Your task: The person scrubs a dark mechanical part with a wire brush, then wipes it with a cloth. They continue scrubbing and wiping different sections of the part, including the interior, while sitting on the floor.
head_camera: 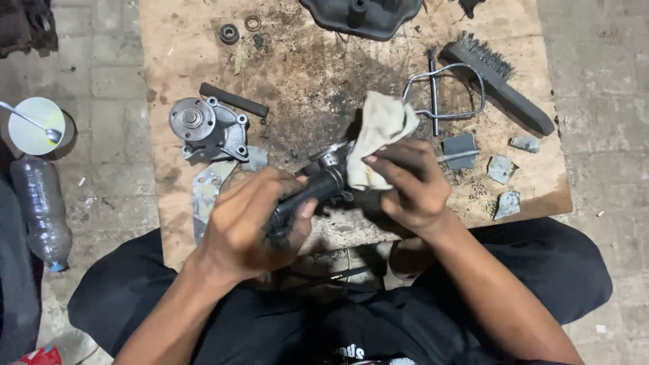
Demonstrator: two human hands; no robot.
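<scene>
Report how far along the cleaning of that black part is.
Done: nothing I can confirm; the wire brush lies aside on the board. In hand: the left hand grips the black part while the right hand presses a rag on it. Left: the part looks grimy.

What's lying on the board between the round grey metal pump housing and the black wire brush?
In the head view, a crumpled cream rag and a bent wire handle lie between pump housing and brush.

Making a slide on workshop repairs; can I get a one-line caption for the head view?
Left hand grips a greasy black part while right hand presses a rag to it over a stained board.
</scene>
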